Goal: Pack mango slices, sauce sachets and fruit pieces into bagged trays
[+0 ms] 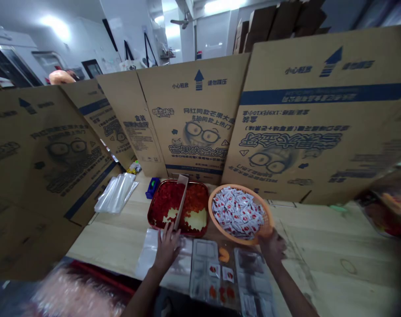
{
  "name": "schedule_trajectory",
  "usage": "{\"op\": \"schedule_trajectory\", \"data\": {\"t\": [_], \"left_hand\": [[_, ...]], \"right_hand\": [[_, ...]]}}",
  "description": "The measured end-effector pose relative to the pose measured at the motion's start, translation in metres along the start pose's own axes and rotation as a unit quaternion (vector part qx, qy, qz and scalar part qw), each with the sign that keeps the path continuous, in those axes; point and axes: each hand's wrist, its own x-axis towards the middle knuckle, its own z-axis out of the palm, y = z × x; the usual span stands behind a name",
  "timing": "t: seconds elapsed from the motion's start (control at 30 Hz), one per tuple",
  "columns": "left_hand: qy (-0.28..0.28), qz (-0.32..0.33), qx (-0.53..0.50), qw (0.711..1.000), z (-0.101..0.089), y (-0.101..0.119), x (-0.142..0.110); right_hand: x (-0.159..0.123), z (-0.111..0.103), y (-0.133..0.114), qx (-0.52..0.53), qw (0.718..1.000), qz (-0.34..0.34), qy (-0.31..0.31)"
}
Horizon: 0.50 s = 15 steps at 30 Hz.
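Note:
My left hand has its fingers spread at the front edge of a red tray, close to the cardboard-like divider standing in it. Small red pieces fill one side of the tray and orange-red pieces the other. An orange plastic basket full of small printed sachets stands to the right. My right hand grips the basket's lower right rim. Between my arms lie clear plastic trays, with sachets and orange pieces on or in them.
Clear plastic bags lie at the table's left, and more flat bags under my left hand. A blue tape dispenser sits beside the tray. Tall cardboard panels wall the back. Blurred clear plastic fills a red container at lower left.

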Motion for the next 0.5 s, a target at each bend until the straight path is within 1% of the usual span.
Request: {"op": "schedule_trajectory", "data": {"t": [0.03, 0.07, 0.1, 0.13, 0.17, 0.2, 0.23, 0.27, 0.3, 0.33, 0.4, 0.5], "left_hand": [[0.001, 0.016, 0.001, 1.000, 0.008, -0.003, 0.012], [0.003, 0.026, -0.001, 1.000, 0.015, -0.007, 0.021], [0.005, 0.033, -0.005, 0.999, 0.023, -0.012, 0.028], [0.007, 0.040, -0.008, 0.999, 0.031, -0.016, 0.033], [0.007, 0.046, -0.011, 0.999, 0.038, -0.021, 0.036], [0.008, 0.052, -0.015, 0.999, 0.045, -0.026, 0.037], [0.009, 0.059, -0.019, 0.998, 0.051, -0.031, 0.036], [0.013, 0.066, -0.023, 0.997, 0.058, -0.036, 0.036], [0.020, 0.073, -0.028, 0.997, 0.063, -0.041, 0.035], [0.032, 0.077, -0.033, 0.996, 0.069, -0.044, 0.034], [0.065, 0.063, -0.042, 0.995, 0.077, -0.049, 0.033], [0.102, 0.033, -0.045, 0.993, 0.085, -0.048, 0.034]], "right_hand": [[-0.002, 0.003, -0.010, -0.008, 0.999, -0.033, 0.022], [-0.004, 0.009, -0.023, -0.006, 0.996, -0.089, 0.026], [-0.006, 0.018, -0.038, 0.003, 0.987, -0.159, 0.009], [-0.008, 0.029, -0.057, 0.019, 0.972, -0.233, -0.025], [-0.010, 0.043, -0.077, 0.030, 0.951, -0.296, -0.083], [-0.012, 0.059, -0.097, 0.030, 0.936, -0.328, -0.125], [-0.012, 0.078, -0.118, 0.020, 0.923, -0.350, -0.159], [-0.010, 0.098, -0.137, -0.029, 0.902, -0.372, -0.216], [-0.008, 0.119, -0.154, -0.052, 0.891, -0.382, -0.240], [-0.003, 0.140, -0.170, -0.070, 0.883, -0.387, -0.256], [0.009, 0.180, -0.194, -0.110, 0.873, -0.387, -0.276], [0.027, 0.229, -0.215, -0.175, 0.860, -0.376, -0.297]]}}
